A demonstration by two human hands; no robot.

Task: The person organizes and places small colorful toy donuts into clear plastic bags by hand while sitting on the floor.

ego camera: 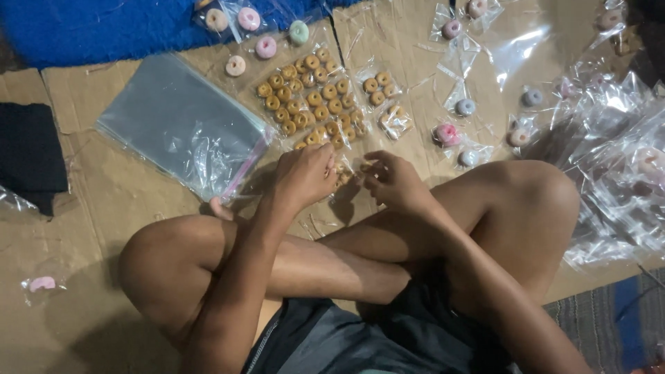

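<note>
bag stack: flat clear plastic bags, grey sheen, on cardboard at left
small packets: clear, each holding one pink, blue or white ring, scattered upper right
loose bag heap: crumpled clear plastic, far right
lone packet: clear, pink piece, lower left

Single head-worn view, looking steeply down at a floor workspace.

The camera is sitting above the person's crossed legs and is facing forward and down onto the cardboard sheet, which is filling most of the frame at close range. Beyond the cardboard sheet, at the top edge, a blue mat is showing; at its near edge the person's lap is cutting in. No second view is overlapping this one.
</note>
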